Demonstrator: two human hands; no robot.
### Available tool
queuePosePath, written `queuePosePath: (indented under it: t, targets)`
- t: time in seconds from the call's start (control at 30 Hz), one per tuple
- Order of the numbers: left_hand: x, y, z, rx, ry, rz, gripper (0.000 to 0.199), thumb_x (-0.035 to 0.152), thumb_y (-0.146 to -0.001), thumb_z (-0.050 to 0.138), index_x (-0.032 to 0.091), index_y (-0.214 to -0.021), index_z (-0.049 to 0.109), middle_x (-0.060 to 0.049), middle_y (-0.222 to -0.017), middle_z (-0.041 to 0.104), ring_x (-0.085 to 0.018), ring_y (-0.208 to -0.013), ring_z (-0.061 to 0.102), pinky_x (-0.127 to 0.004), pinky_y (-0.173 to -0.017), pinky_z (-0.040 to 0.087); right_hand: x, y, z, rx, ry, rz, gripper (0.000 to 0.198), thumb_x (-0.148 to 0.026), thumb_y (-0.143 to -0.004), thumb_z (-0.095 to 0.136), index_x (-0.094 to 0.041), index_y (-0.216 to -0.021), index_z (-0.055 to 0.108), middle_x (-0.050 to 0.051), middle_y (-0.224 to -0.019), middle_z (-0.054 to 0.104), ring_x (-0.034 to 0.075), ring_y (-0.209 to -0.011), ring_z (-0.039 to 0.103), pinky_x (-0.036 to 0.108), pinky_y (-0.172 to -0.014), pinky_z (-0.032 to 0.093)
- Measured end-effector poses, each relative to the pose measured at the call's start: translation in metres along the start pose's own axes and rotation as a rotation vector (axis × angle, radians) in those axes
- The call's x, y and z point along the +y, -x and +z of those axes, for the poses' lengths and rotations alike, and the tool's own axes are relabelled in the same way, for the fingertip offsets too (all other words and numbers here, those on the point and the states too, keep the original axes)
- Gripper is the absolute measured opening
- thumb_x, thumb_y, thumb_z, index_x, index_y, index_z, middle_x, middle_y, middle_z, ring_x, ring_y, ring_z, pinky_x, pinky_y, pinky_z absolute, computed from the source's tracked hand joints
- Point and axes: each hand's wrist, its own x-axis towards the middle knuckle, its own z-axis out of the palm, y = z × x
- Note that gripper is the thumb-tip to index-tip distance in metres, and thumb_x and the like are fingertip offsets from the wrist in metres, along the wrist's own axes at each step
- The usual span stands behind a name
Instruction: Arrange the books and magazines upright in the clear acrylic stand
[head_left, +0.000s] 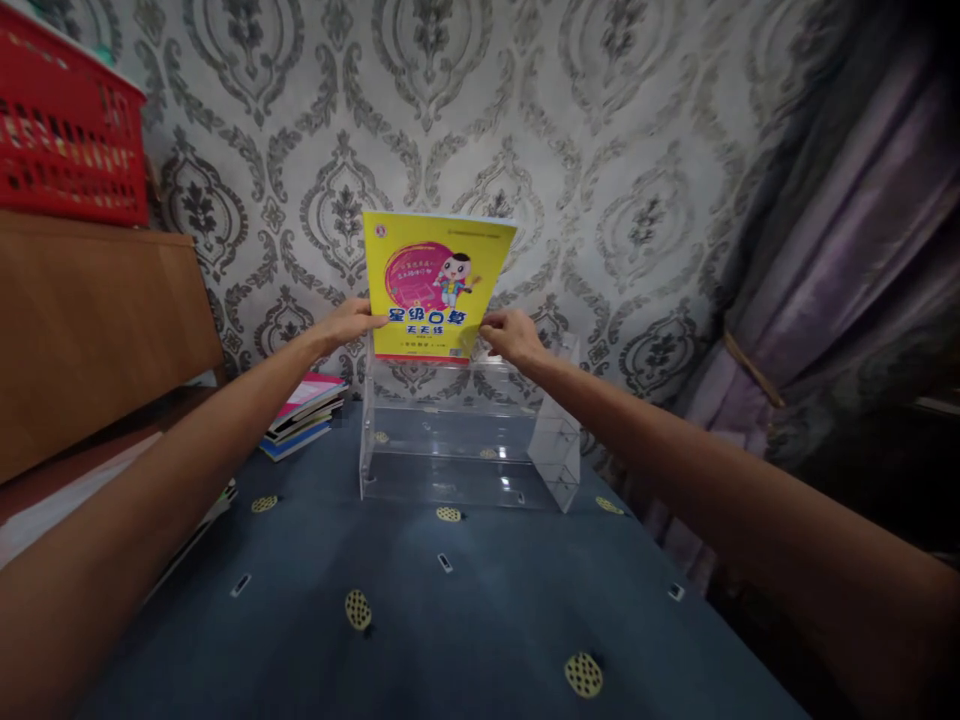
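The left hand [346, 326] and the right hand [514, 337] hold a yellow booklet [427, 268] between them, its cover facing the wearer and its top edge rising above both hands. The left hand pinches the booklet's left edge, a fingertip lying over the cover; the right hand, its fingers curled in, pinches the opposite edge near the lower corner. Just below the hands stands a clear plastic rack [556, 455] with several tiers (its see-through panels let the cloth's pattern show), and the booklet's red bottom border is at the level of its top tier; whether it rests there I cannot tell. Below and to the left of the left hand, beside the rack, lies a stack of books [300, 425]. Farther left of that hand, a red basket [71, 130] sits on a wooden cabinet [105, 330]. Well to the right of the right hand hangs a purple curtain [840, 260], gathered by a tie. Patterned wallpaper [345, 200] rises behind both hands, and a dark blue tablecloth [480, 620] with yellow motifs spreads below them.
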Motion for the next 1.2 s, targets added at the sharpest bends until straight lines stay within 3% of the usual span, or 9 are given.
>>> queuePosePath:
  t: [0.1, 0.17, 0.23, 0.33, 0.43, 0.57, 0.77, 0.93, 1.2]
  targets:
    - [-0.007, 0.008, -0.007, -0.020, -0.235, 0.008, 0.054, 0.036, -0.083, 0.056, 0.013, -0.132, 0.054, -0.015, -0.128, 0.068, -0.030, -0.119, 0.063, -0.045, -0.097, 0.053, 0.007, 0.006, 0.003, 0.074, -0.003, -0.037, 0.040, -0.014, -0.081, 0.052, -0.013, -0.115, 0.074, 0.012, -0.106, 0.075, 0.027, -0.097, 0.072, 0.039, -0.090, 0.058]
    - [-0.017, 0.021, -0.010, -0.004, -0.402, 0.002, 0.055, 0.033, -0.086, 0.049, 0.011, -0.137, 0.047, -0.018, -0.134, 0.063, -0.028, -0.121, 0.062, -0.045, -0.098, 0.053, 0.016, 0.018, 0.009, 0.211, 0.002, -0.099, 0.043, -0.017, -0.080, 0.053, -0.012, -0.119, 0.070, 0.016, -0.114, 0.072, 0.031, -0.109, 0.067, 0.047, -0.099, 0.053]
    - [-0.032, 0.045, -0.009, 0.004, -0.505, -0.030, 0.050, 0.029, -0.086, 0.050, 0.010, -0.133, 0.049, -0.019, -0.134, 0.062, -0.028, -0.122, 0.061, -0.046, -0.102, 0.050, 0.025, 0.038, 0.019, 0.369, -0.016, -0.196, 0.046, -0.021, -0.080, 0.055, -0.013, -0.124, 0.065, 0.020, -0.123, 0.065, 0.032, -0.115, 0.064, 0.049, -0.099, 0.053]
    - [-0.054, 0.096, 0.002, -0.026, -0.633, -0.089, 0.042, 0.022, -0.084, 0.056, 0.011, -0.124, 0.057, -0.020, -0.133, 0.063, -0.032, -0.128, 0.057, -0.052, -0.110, 0.042, 0.036, 0.084, 0.042, 0.436, -0.100, -0.351, 0.043, -0.025, -0.084, 0.052, -0.019, -0.125, 0.061, 0.019, -0.133, 0.058, 0.034, -0.130, 0.054, 0.051, -0.097, 0.054]
    - [-0.067, 0.156, 0.018, -0.066, -0.735, -0.133, 0.043, 0.018, -0.083, 0.058, 0.011, -0.126, 0.057, -0.023, -0.146, 0.052, -0.037, -0.144, 0.040, -0.060, -0.118, 0.029, 0.038, 0.142, 0.068, 0.313, -0.162, -0.409, 0.032, -0.029, -0.090, 0.049, -0.022, -0.117, 0.064, 0.017, -0.129, 0.061, 0.032, -0.125, 0.058, 0.051, -0.099, 0.052]
    - [-0.065, 0.223, 0.021, -0.127, -1.025, -0.197, 0.056, 0.020, -0.089, 0.055, 0.010, -0.144, 0.043, -0.027, -0.161, 0.033, -0.039, -0.155, 0.018, -0.067, -0.119, 0.019, 0.033, 0.208, 0.099, -0.039, -0.299, -0.418, 0.025, -0.030, -0.094, 0.046, -0.026, -0.102, 0.069, 0.013, -0.117, 0.069, 0.030, -0.109, 0.067, 0.041, -0.075, 0.058]
    - [-0.056, 0.296, -0.033, -0.039, -1.286, -0.495, 0.075, 0.044, -0.094, 0.056, 0.007, -0.154, 0.032, -0.030, -0.161, 0.032, -0.047, -0.151, 0.023, -0.072, -0.114, 0.022, 0.023, 0.257, 0.123, -0.333, -0.403, -0.318, 0.027, -0.032, -0.094, 0.048, -0.027, -0.093, 0.074, 0.011, -0.116, 0.071, 0.029, -0.106, 0.069, 0.043, -0.080, 0.058]
    - [-0.057, 0.330, -0.068, -0.089, -1.250, -0.759, 0.091, 0.062, -0.091, 0.056, 0.005, -0.156, 0.028, -0.031, -0.162, 0.027, -0.049, -0.150, 0.024, -0.072, -0.111, 0.028, 0.018, 0.268, 0.131, -0.412, -0.429, -0.275, 0.029, -0.035, -0.092, 0.048, -0.027, -0.089, 0.075, 0.011, -0.112, 0.073, 0.028, -0.101, 0.071, 0.043, -0.079, 0.058]
    - [-0.053, 0.340, -0.067, -0.075, -1.245, -0.686, 0.083, 0.063, -0.094, 0.051, 0.009, -0.155, 0.033, -0.029, -0.159, 0.035, -0.047, -0.147, 0.032, -0.070, -0.112, 0.028, 0.024, 0.268, 0.135, -0.417, -0.434, -0.217, 0.028, -0.040, -0.091, 0.051, -0.028, -0.088, 0.076, 0.011, -0.109, 0.074, 0.029, -0.099, 0.071, 0.043, -0.078, 0.058]
